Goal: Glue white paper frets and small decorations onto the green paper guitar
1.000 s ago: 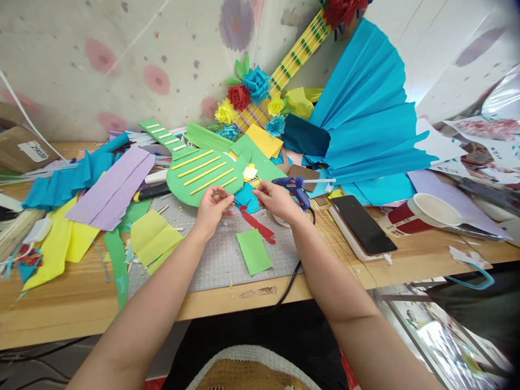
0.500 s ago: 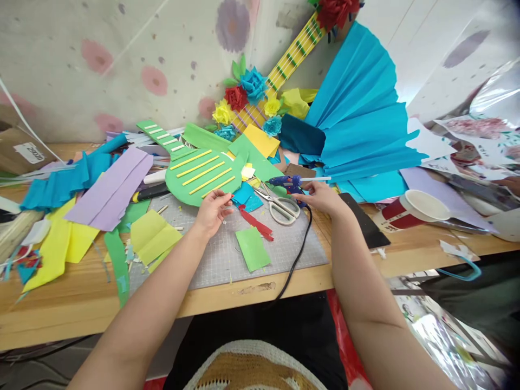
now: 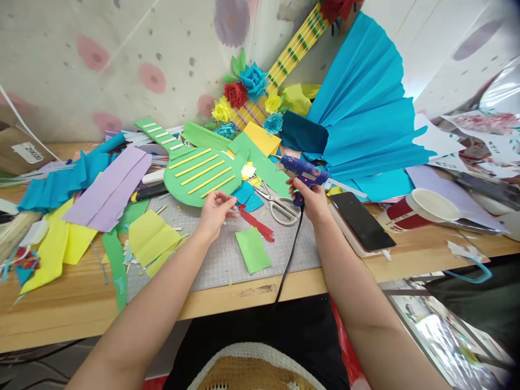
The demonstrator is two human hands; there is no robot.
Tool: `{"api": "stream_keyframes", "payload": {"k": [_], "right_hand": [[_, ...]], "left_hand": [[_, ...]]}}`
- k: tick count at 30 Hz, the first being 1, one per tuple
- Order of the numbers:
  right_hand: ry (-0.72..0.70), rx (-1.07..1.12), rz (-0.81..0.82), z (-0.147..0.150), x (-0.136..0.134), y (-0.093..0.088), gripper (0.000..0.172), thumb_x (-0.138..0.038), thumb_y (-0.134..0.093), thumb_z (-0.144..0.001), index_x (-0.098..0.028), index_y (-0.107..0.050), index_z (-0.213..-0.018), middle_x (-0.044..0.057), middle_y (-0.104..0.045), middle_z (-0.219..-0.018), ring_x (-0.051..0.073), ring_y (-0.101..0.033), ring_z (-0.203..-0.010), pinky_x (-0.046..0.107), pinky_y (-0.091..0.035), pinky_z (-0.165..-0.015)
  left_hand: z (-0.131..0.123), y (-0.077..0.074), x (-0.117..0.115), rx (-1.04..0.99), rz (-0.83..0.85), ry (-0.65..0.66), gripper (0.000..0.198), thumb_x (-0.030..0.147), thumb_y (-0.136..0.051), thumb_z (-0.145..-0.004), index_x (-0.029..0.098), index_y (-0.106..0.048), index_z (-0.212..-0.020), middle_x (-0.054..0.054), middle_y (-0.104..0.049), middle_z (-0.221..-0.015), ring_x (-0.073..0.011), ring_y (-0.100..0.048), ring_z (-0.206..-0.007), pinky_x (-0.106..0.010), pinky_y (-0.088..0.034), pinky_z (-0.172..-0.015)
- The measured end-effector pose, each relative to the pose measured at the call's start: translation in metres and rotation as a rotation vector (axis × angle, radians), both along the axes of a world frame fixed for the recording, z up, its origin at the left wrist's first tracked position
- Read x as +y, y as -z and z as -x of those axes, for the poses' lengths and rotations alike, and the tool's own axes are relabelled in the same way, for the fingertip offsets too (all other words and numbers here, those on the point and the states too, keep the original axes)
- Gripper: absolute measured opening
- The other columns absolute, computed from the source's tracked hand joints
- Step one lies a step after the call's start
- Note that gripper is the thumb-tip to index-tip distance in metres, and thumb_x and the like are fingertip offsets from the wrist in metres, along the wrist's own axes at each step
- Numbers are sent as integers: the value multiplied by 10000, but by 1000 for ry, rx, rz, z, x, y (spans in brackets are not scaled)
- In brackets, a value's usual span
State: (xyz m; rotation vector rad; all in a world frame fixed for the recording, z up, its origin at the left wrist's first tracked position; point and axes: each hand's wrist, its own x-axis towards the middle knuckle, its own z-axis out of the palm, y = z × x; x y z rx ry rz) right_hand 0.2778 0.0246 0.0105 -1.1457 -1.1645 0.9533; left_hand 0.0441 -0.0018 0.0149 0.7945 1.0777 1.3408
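My right hand is wrapped round the handle of a blue glue gun, which has a glue stick out of its back and a black cord hanging down. My left hand is pinched by the lower edge of a green paper guitar shape with yellow strips; whatever its fingertips hold is too small to make out. Scissors lie between the hands, beside a red paper strip. A light green paper piece rests on the grey cutting mat.
A yellow guitar with paper flowers leans on the wall, beside a large blue pleated paper. At right are a phone and a paper cup. Purple paper and yellow paper lie at left.
My right hand has gripped the glue gun and lifted it off the table, turning it and bringing it nearer. My left hand has barely moved.
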Motion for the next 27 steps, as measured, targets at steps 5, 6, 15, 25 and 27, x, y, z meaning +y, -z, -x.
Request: {"api": "stream_keyframes", "payload": {"k": [5, 6, 15, 25, 27], "right_hand": [[-268, -184, 140, 22, -15, -4, 410, -576, -630, -658, -174, -566, -615, -27, -449, -441, 80, -391, -408, 248, -309, -434], [-296, -221, 162, 24, -16, -3, 421, -582, -634, -651, -173, -553, -593, -25, -447, -437, 80, -389, -410, 250, -305, -436], [-386, -280, 243, 20, -18, -5, 452, -593, -695, -562, -178, -522, -610, -35, -461, -471, 81, -395, -450, 251, -312, -462], [-408, -304, 245, 23, -17, -3, 451, -590, -695, -569, -179, -511, -595, -31, -478, -494, 83, -409, -462, 253, -332, -472], [-403, -311, 245, 23, -16, -1, 443, -582, -700, -570, -180, -517, -604, -32, -481, -495, 84, -413, -465, 253, -336, -477]], "left_hand": [[-6, 0, -2, -43, 75, 7, 337, 138, -720, -604, 171, -407, -724, 42, -597, -641, -56, -526, -476, -182, -492, -415], [-5, -1, -2, -63, 98, 1, 325, 126, -711, -614, 170, -408, -723, 42, -594, -634, -51, -520, -470, -171, -487, -413], [-1, -8, -2, -225, 195, 12, 211, 47, -615, -701, 160, -438, -723, 34, -573, -603, -30, -495, -425, -128, -458, -399], [-3, -7, -1, -206, 190, 28, 203, 47, -602, -714, 161, -435, -728, 30, -576, -597, -35, -490, -426, -131, -452, -394], [-3, -7, -1, -203, 190, 33, 211, 51, -610, -708, 163, -433, -725, 30, -579, -602, -35, -491, -428, -131, -453, -395]]}}
